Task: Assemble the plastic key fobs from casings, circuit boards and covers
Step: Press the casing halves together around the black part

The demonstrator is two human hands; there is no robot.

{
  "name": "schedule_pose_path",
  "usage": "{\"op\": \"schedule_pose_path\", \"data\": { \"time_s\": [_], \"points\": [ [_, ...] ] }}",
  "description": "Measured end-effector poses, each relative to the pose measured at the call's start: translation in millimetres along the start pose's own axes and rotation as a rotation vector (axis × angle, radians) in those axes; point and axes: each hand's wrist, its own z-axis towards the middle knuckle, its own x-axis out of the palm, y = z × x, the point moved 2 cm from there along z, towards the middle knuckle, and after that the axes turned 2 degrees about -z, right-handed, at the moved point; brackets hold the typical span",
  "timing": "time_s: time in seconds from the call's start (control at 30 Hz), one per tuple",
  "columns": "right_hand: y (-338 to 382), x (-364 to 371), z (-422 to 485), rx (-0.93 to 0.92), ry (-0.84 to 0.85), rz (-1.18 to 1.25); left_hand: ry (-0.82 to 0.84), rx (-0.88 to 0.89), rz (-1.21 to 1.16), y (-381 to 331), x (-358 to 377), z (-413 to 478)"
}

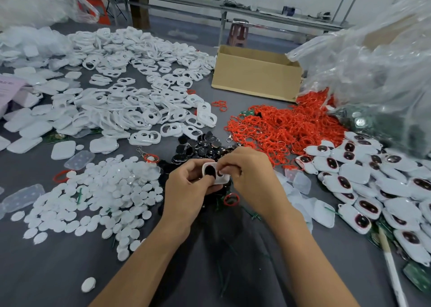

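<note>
Casing [222, 179] held face up. Our left hand [186, 186] curls round one end to steady it. Our right hand [250, 173] pinches its edge by the small hole, probably seating a button. Black buttons [205, 144] lie just beyond both hands, within easy reach.

One cardboard box [256, 73] can be counted, plus one stool [238, 33] behind it. Two hands are seen, the left hand [186, 187] and the right hand [249, 176], with a single white casing [217, 175] held between them. The white frames [130, 110], white discs [98, 194], red rings [284, 124], black buttons [205, 143] and finished fobs [363, 180] honestly can't be counted, they're piled way too thick.
</note>
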Motion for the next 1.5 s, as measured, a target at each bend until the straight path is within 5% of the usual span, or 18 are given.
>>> {"op": "schedule_pose_path", "data": {
  "time_s": [0.43,0.67,0.9,1.17,1.5],
  "points": [
    [7.5,3.2,-1.6,-0.129,-0.066,0.0,-0.016,0.041,0.009,0.3,-0.9,0.3],
    [3.1,5.4,-2.7,0.002,-0.158,0.106,-0.031,0.048,-0.03,-1.2,-2.8,0.5],
    [0.0,8.8,-0.6,0.267,-0.052,0.473,-0.075,0.021,-0.101,-3.5,-3.2,0.0],
    [2.9,19.5,-4.1,0.317,-0.064,0.263,-0.128,0.076,0.001,-3.2,-3.0,-0.8],
    [8.5,20.0,-2.8,0.275,-0.043,0.428,-0.204,0.14,0.07,-6.0,-7.7,-1.2]
  ]
}}
